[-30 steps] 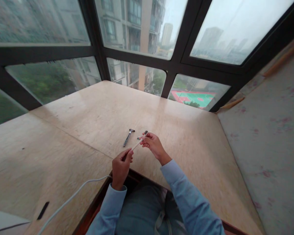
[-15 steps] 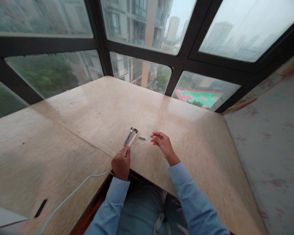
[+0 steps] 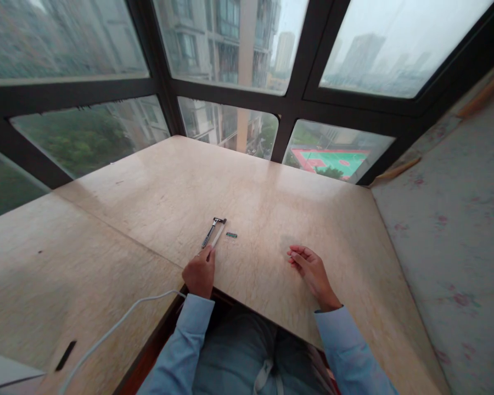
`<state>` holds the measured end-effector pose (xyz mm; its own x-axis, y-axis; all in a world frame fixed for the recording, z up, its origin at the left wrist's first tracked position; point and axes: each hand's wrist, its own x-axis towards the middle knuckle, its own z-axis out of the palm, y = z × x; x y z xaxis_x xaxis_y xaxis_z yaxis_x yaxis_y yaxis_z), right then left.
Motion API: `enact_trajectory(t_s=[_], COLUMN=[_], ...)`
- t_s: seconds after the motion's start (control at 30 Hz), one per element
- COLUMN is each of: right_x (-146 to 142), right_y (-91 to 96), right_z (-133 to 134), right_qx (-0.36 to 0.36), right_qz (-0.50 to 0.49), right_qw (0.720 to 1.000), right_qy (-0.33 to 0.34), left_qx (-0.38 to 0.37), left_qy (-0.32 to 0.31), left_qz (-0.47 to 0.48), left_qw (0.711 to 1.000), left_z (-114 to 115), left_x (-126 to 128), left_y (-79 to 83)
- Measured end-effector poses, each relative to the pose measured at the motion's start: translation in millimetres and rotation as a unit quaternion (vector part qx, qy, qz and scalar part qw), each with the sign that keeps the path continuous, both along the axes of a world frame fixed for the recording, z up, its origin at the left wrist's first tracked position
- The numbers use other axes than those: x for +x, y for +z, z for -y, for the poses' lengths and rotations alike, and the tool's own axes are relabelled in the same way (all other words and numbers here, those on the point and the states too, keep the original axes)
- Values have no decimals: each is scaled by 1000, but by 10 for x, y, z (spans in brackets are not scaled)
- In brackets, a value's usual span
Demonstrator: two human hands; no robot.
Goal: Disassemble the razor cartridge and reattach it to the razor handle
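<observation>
— Our right hand (image 3: 310, 269) has swung off to the right since half a second ago, hasn't it?

— Yes. It sits low over the counter (image 3: 148, 186), well apart from the small pieces, with its fingers (image 3: 298, 255) loosely open and nothing in them.

— And our left hand (image 3: 200, 271)?

— It has barely shifted. Its fingers are closed on the near end of the pale handle (image 3: 218, 237), which points away from us towards the far right.

— Where does that put it among the rest?

— It is just right of the dark razor (image 3: 210, 230) and nearly parallel to it (we cannot tell whether the two touch). The green cartridge (image 3: 231, 235) lies alone a little further right, near the handle's far tip.

— Anything else on our side?

— A white cable (image 3: 115, 329) curves across the near left, ending beside our left wrist.
</observation>
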<state>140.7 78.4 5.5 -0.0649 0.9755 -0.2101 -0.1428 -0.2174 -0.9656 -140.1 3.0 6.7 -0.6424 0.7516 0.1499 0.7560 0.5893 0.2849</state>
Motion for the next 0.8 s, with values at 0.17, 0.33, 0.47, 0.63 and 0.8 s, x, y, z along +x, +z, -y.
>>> enact_trajectory(t_s=[0.17,0.33,0.47,0.63,0.8], right_x=[101,131,256,550,950], right_y=[-15,32,69,97,92], right_z=[36,81,200,473,793], right_qx=[1,11,45,95,100], right_qz=[-7,-5,19,36,78], right_qw=[1000,1000,997,981,971], right_qy=[4,-4,-61,-163,-200], left_qx=[17,108,269,330,293], left_qy=[-1,-29,-98,-97,-188], left_qz=[12,-1,-28,-3,112], left_qw=[1000,994,958,939,931], left_z=[-3,10,112,270,180], left_x=[9,-44,2,307,722], left_y=[6,-64,-5,169,201])
